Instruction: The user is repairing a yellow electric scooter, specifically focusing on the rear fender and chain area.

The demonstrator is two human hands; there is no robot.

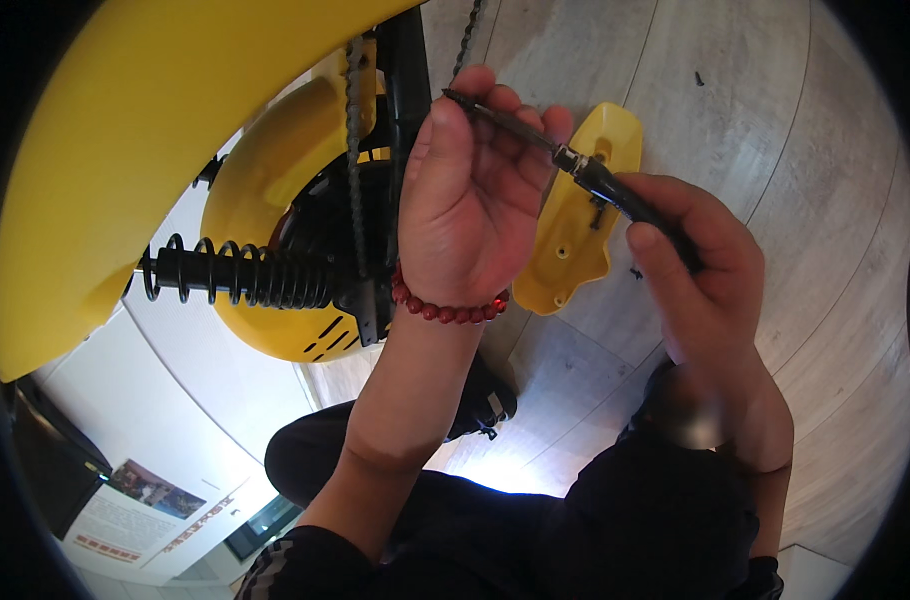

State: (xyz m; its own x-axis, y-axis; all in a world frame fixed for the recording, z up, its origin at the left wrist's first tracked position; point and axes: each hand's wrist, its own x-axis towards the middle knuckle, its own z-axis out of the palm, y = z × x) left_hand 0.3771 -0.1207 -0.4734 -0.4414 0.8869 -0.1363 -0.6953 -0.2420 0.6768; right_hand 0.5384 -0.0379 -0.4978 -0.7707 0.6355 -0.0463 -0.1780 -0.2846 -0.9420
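Note:
My right hand (710,265) is wrapped round the black handle of a screwdriver (613,188), whose dark shaft points up and left. My left hand (480,190), palm up with a red bead bracelet (455,312) at the wrist, pinches the shaft's far end between thumb and fingertips. A pointed dark end sticks out past the thumb; whether it is a screw on the bit I cannot make out. Below the hands, a yellow plastic cover (565,250) lies on the floor, with small dark screws (597,212) in its hollow.
A yellow vehicle body (125,120) fills the left, with a black coil spring (240,275), a chain (355,150) and a yellow wheel cover (250,200). Loose dark screws, one (699,78) at upper right, lie on the wood-look floor (825,290). My dark-clad legs are below.

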